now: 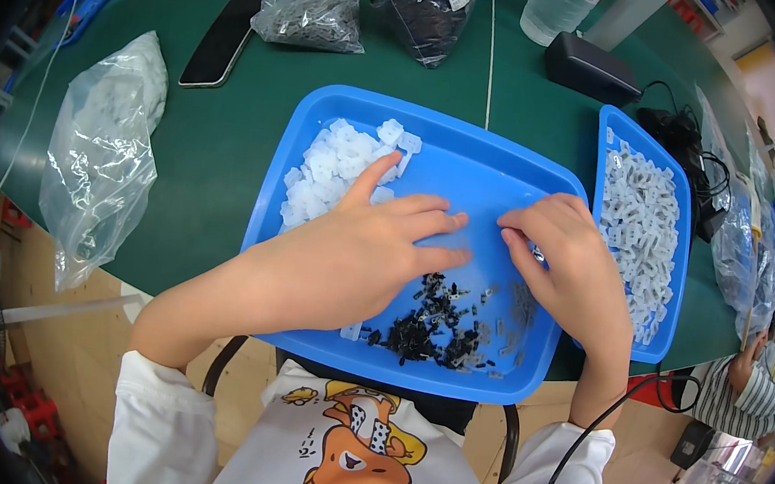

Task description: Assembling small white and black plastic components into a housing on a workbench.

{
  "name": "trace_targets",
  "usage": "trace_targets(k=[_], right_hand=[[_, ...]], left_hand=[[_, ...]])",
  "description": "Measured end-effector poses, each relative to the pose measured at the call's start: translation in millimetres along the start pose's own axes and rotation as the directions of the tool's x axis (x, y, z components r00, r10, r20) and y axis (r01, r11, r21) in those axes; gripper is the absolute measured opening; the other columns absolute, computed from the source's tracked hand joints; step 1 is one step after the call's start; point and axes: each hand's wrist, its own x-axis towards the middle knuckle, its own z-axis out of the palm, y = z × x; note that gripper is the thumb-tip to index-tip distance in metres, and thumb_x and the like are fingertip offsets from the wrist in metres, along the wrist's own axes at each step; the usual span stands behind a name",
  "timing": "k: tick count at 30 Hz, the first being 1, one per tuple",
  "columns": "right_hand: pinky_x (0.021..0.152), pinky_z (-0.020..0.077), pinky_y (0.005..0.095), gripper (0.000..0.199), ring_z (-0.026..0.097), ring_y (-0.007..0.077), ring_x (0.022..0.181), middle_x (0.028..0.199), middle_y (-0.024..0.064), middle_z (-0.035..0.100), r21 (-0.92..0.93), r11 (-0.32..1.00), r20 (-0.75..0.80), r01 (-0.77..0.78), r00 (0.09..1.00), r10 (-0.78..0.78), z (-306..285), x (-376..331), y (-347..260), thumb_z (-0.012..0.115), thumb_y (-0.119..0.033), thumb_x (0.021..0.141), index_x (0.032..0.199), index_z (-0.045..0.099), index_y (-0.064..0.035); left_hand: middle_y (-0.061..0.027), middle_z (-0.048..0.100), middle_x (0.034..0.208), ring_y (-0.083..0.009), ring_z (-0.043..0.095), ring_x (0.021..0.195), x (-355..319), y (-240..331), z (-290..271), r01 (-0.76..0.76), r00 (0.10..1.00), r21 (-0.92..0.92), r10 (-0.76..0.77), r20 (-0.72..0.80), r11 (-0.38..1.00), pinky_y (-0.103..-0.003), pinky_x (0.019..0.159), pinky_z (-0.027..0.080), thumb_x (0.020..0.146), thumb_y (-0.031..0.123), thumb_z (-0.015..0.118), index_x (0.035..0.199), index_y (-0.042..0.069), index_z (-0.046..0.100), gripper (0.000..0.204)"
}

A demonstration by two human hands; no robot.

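Observation:
A blue tray [469, 166] lies in front of me on the green table. A heap of small white plastic parts [334, 167] fills its far left corner. Small black parts [426, 325] and a few grey ones [516, 310] are scattered near its front edge. My left hand [359, 249] rests flat over the tray's middle, fingers spread, index finger touching the white heap. My right hand [564, 254] is curled next to it, fingertips pinched on a tiny part that I cannot make out clearly.
A second blue tray [667, 344] at the right holds several assembled grey-white parts [641, 229]. Clear bags of parts [102, 154] lie at left and at the back [312, 11]. A black phone [220, 39], a black box [591, 66] and cables [695, 150] sit behind.

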Motion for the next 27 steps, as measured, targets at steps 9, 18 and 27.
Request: trace_targets(k=[9, 18, 27], right_hand=[[0.082, 0.0455, 0.0369, 0.017, 0.058, 0.0275, 0.086, 0.087, 0.0081, 0.061, 0.288, 0.953, 0.190, 0.098, 0.969, -0.157, 11.0, -4.5, -11.4, 0.072, -0.003, 0.076, 0.092, 0.066, -0.0030], [0.082, 0.0469, 0.0384, 0.007, 0.058, 0.0282, 0.089, 0.087, 0.0097, 0.057, 0.280, 0.956, 0.225, 0.086, 0.962, -0.153, 13.6, -0.1, -14.8, 0.065, -0.004, 0.084, 0.089, 0.060, -0.0020], [0.079, 0.0492, 0.0376, 0.010, 0.060, 0.0296, 0.088, 0.088, 0.0098, 0.060, 0.265, 0.963, 0.165, 0.043, 0.982, -0.089, 17.4, -0.7, -12.1, 0.066, -0.003, 0.081, 0.091, 0.064, -0.0021]], left_hand=[[-0.0078, 0.059, 0.099, -0.0246, 0.055, 0.100, 7.7, -13.5, -20.9, 0.215, 0.905, -0.057, -0.221, -0.365, 0.975, -0.040, 0.098, 0.034, 0.086, 0.001, 0.060, 0.111, 0.006, 0.065, 0.026], [-0.0097, 0.055, 0.097, -0.0286, 0.053, 0.097, 7.1, -23.6, -6.1, 0.336, 0.848, 0.007, -0.299, -0.438, 0.942, -0.038, 0.093, 0.036, 0.081, 0.008, 0.070, 0.110, 0.004, 0.066, 0.030], [-0.0078, 0.058, 0.089, -0.0274, 0.054, 0.094, 12.4, -21.5, -5.5, 0.332, 0.862, 0.065, -0.275, -0.425, 0.941, -0.038, 0.093, 0.036, 0.081, 0.002, 0.066, 0.100, 0.006, 0.065, 0.020]])
